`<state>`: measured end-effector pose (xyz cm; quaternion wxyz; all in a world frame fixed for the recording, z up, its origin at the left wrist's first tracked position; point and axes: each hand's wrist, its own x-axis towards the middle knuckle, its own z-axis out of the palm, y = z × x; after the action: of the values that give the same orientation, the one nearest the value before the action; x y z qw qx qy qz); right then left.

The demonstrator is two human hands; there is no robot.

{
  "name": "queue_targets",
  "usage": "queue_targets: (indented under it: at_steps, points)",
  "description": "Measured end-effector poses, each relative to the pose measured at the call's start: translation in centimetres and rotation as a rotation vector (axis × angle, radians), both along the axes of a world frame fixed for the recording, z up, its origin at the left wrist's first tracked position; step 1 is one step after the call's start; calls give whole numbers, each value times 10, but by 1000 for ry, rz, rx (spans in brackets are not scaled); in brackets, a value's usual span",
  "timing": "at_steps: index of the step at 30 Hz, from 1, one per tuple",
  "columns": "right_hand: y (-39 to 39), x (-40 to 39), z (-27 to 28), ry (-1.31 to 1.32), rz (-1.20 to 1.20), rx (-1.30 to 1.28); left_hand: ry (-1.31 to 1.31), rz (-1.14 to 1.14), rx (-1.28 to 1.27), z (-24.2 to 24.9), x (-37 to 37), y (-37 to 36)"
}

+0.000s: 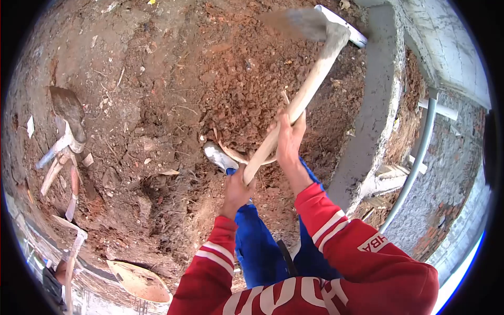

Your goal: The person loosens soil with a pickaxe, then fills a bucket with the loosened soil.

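Both my hands are wrapped around the pale wooden handle of a hoe [302,100]. My left hand [239,191] closes on the butt end, close above my blue trousers. Farther up the handle, my right hand [290,139] grips it. The hoe's blade [299,23] is smeared by motion at the top, over the reddish soil and overlapping a white pipe [349,30]. Loose broken soil [241,105] lies below the handle. Behind it, a thin curved strip [231,150] shows beside my shoe [217,156], partly hidden by the handle and my hands.
A concrete beam [365,126] runs along the right, with a grey pipe [415,168] and a wall beyond. On the left lie a shovel [68,110], other handled tools and a second hoe [76,247]. A shallow pan [139,282] and another person [54,275] are at lower left.
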<state>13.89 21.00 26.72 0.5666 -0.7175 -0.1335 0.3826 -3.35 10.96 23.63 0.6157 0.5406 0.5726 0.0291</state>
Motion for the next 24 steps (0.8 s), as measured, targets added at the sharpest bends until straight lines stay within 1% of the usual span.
queue_targets:
  at_steps: [1,2,3,4,5,6,7,8,9,10,12,14,15,16,17,18,19,20,21,22,23,24]
  points:
    - [24,18,-6,-39,40,43,-140,139,188,-15,31,18]
    - [48,37,-17,-70,86,-3,-196,168,206,-32,57,40]
    - [69,50,-34,-155,119,-30,-216,204,244,-51,84,62]
    - [87,65,-56,-225,172,-132,-232,237,274,-68,107,76]
    - [102,75,-78,-371,181,-278,-228,261,201,-86,125,92]
    - [109,90,-112,-442,252,-341,-218,280,123,-100,138,93]
    - [108,100,-149,-444,293,-392,-200,274,108,-114,149,77]
    - [100,108,-182,-395,365,-529,-144,347,-63,-126,163,59]
    - [76,113,-222,-506,485,-614,-91,418,-228,-136,176,47]
    - [60,118,-248,-618,601,-692,73,370,-91,-134,180,27]
    - [38,117,-233,-357,571,-742,114,322,34,-126,171,1]
    - [-7,117,-219,-93,520,-675,248,215,92,-100,166,-37]
    - [-13,107,-151,-2,482,-755,136,308,-27,-82,160,-59]
    - [-46,98,-159,88,476,-716,265,220,-152,-39,159,-58]
    - [-81,91,-171,179,468,-681,259,214,-46,-26,147,-85]
    - [-94,79,-131,202,416,-718,319,179,-84,-1,136,-102]
    - [-121,67,-113,305,357,-711,376,153,-162,29,126,-116]
    - [-147,55,-97,409,304,-704,386,164,-24,46,116,-142]
    - [-168,46,-77,541,190,-669,509,80,-29,65,108,-154]
    - [-183,36,-65,656,67,-658,522,90,-29,78,107,-156]
    - [-197,30,-61,686,9,-618,564,55,-74,93,104,-158]
    - [-194,34,-57,705,29,-622,608,26,-116,102,104,-161]
